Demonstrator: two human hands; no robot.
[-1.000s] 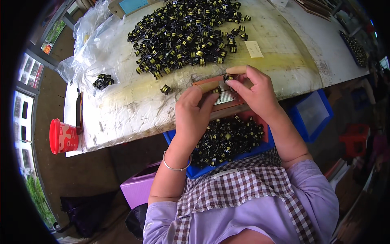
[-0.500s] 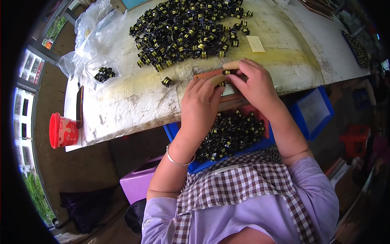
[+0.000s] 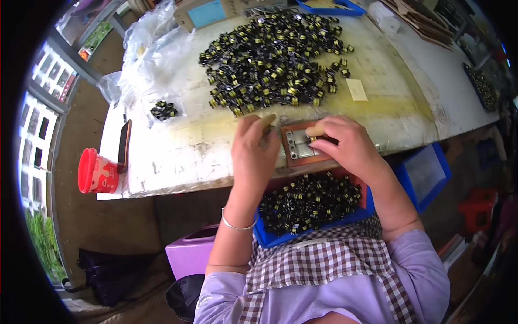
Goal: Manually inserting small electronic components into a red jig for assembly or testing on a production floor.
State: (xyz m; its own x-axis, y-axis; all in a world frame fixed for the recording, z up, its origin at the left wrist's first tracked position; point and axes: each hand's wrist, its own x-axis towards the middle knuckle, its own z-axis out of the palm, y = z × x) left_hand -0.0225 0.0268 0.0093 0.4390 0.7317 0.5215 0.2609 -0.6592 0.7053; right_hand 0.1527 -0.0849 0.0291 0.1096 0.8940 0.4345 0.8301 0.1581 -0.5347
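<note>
My right hand (image 3: 350,143) is closed, thumb and fingertips pinching a small black-and-yellow coil part (image 3: 312,140). That part is over a reddish-brown jig (image 3: 286,141) with a metal plate on top, near the table's front edge. To the left of the jig, my left hand (image 3: 253,146) is closed, its fingers curled down at the table; whatever it grips is hidden. Pale finger covers show on both hands. A large heap of the same coil parts (image 3: 270,65) lies beyond my hands. More fill a blue bin (image 3: 262,233) at my lap, under the table edge.
Plastic bags (image 3: 145,70) and a small cluster of parts (image 3: 163,110) are at the left. A red tub (image 3: 97,171) stands by a dark flat object (image 3: 124,146) on the left edge. A beige instrument (image 3: 229,8) sits at the back. A paper slip (image 3: 356,90) lies right of the heap.
My hands have moved apart; the left went away from the jig, uncovering its metal plate. A lone part seen left of my left hand no longer shows. The view has shifted.
</note>
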